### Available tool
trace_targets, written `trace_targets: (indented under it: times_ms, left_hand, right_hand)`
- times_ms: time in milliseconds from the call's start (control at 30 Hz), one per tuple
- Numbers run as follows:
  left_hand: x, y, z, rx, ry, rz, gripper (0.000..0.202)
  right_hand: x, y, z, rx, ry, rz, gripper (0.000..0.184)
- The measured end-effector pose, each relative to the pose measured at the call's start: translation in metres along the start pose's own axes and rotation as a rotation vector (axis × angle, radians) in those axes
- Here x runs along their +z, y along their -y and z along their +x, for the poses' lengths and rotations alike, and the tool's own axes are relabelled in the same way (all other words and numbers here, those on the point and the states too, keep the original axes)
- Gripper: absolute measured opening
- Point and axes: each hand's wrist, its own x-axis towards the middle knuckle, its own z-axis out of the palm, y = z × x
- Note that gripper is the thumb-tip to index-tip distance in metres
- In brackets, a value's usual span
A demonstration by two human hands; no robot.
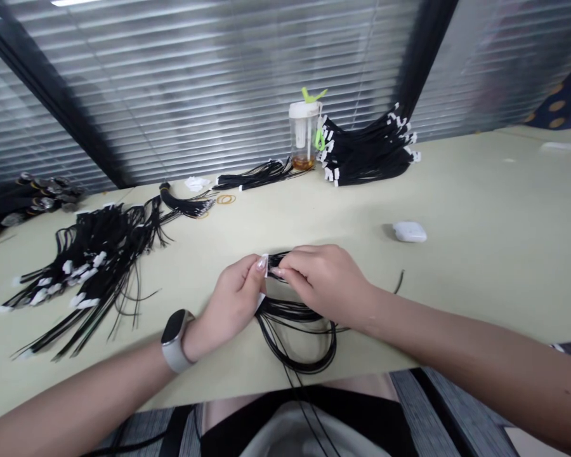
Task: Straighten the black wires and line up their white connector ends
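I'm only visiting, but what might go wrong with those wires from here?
The left hand pinches a white connector while the right hand pinches thin black wires beside it; a wire might slip or bend. Loose strands hang over the table edge and could snag. The drink bottle, holding some amber liquid, stands close to a wire bundle; knocked over, it might wet them.

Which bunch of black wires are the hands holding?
The curved bunch at the front middle of the table, with a white end pinched in the left hand. The other bunches lie apart, untouched.
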Motion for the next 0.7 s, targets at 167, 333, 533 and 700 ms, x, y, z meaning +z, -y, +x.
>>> trace_targets:
  times_ms: [167,333,533,700]
  left_hand:
    - [0.000,-0.001,0.000,0.012,0.026,-0.021,0.037]
    - [0.000,-0.002,0.001,-0.007,-0.002,-0.026,0.038]
    - [-0.002,0.005,0.007,-0.177,-0.140,-0.116,0.041]
    - [-0.002,0.007,0.010,-0.223,-0.184,-0.150,0.040]
  right_hand:
    - [-0.001,0.000,0.000,-0.007,0.026,0.014,0.029]
    - [-0.004,-0.002,0.001,-0.022,0.022,0.073,0.026]
    - [-0.017,-0.023,0.005,0.064,-0.015,0.137,0.014]
    - [-0.019,-0.031,0.002,0.112,-0.013,0.062,0.018]
